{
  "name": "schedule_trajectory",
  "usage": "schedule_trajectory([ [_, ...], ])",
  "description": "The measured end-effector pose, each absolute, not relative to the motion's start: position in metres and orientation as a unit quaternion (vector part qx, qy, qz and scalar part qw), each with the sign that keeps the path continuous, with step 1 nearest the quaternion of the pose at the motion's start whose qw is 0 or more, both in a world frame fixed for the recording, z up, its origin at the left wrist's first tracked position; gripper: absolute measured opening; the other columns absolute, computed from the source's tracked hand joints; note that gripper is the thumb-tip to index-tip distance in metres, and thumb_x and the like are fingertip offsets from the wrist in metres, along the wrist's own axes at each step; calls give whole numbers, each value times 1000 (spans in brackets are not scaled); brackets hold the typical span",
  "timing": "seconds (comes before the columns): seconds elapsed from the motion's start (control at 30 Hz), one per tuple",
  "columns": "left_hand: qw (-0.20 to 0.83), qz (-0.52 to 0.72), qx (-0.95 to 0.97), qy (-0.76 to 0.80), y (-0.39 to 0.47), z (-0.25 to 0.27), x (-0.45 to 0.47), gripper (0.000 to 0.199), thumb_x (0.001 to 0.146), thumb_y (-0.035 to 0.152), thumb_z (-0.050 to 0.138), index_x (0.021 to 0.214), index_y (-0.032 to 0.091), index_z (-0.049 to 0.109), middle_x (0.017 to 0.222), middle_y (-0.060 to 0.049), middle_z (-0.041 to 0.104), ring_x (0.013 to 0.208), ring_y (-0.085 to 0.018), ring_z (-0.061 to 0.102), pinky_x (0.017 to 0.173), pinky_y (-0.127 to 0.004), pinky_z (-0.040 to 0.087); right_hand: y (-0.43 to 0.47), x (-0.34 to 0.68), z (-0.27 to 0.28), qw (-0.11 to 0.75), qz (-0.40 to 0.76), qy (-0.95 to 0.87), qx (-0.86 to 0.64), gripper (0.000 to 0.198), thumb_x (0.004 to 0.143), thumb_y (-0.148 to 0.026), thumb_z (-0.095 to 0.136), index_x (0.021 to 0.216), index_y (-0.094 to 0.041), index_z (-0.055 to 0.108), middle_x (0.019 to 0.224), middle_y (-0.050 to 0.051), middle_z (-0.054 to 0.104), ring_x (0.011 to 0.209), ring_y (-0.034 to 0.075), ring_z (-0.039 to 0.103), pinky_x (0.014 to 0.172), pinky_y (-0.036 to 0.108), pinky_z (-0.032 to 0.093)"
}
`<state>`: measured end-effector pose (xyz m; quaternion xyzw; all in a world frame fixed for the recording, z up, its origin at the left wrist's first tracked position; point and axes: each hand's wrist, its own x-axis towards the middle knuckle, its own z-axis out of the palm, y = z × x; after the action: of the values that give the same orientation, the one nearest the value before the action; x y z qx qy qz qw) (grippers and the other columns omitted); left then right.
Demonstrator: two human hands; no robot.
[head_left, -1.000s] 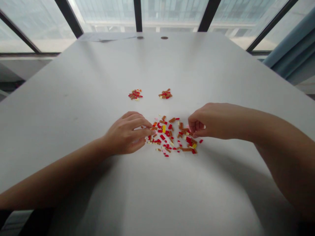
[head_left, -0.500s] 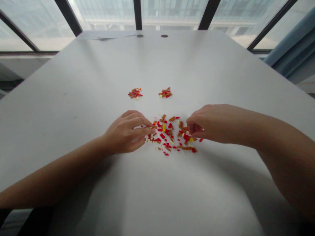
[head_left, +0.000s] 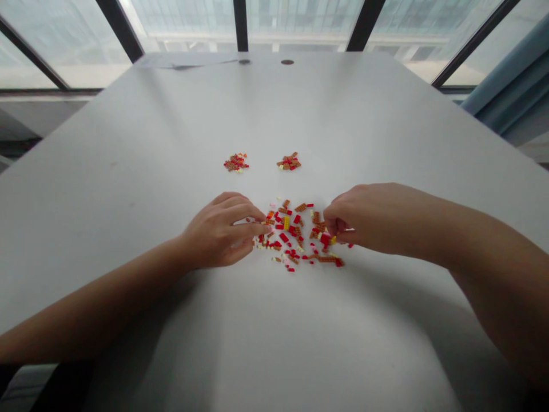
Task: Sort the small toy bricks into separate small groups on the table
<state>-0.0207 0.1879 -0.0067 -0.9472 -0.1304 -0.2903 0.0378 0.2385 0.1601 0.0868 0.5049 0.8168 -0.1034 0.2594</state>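
Small toy building bricks lie scattered on the white table (head_left: 274, 332), mostly red and brown, with some yellow, cream and pink ones. My left hand (head_left: 225, 230) rests at the left edge of this spread, fingers stretched out and apart, their tips touching or just over the bricks. A yellow brick (head_left: 286, 222) lies a little right of those fingertips. At the right side, my right hand (head_left: 354, 218) is curled with its fingers drawn in toward the thumb. Whatever is between them is hidden. Under it are a red brick (head_left: 325, 239) and a long brown brick (head_left: 326, 259).
Farther back sit two small heaps of bricks, a left heap (head_left: 236, 163) and a right heap (head_left: 289, 162). Two round discs in the tabletop show near the far edge, by the windows. A blue curtain (head_left: 510, 86) hangs at the right.
My right hand has shifted very slightly left, its fingers still curled over the bricks. My left hand stays in place, and the heaps are unchanged.
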Motion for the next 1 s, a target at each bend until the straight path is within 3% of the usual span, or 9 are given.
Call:
schedule_trajectory([
  [0.27,36,-294,-946,-130,188,-6,-19,29,88,8,58,111,25,64,102,-3,76,93,-16,70,92,-36,54,160,233,84,278,-94,817,496,18,79,-14,58,71,-22,72,79,6,71,64,18,58,56,30,31],
  [0.47,41,-296,-945,-131,188,-6,-19,28,89,10,58,111,25,65,102,-3,76,92,-16,70,92,-35,53,160,230,86,261,-113,818,500,21,74,-10,58,70,-23,74,76,6,71,66,19,61,57,30,33],
  [1.0,38,-290,-947,-133,190,-10,-22,29,88,10,58,113,26,65,104,-2,76,95,-15,70,93,-34,53,154,242,90,254,-144,832,471,18,70,-10,55,59,-22,60,59,2,61,49,14,49,51,29,28],
])
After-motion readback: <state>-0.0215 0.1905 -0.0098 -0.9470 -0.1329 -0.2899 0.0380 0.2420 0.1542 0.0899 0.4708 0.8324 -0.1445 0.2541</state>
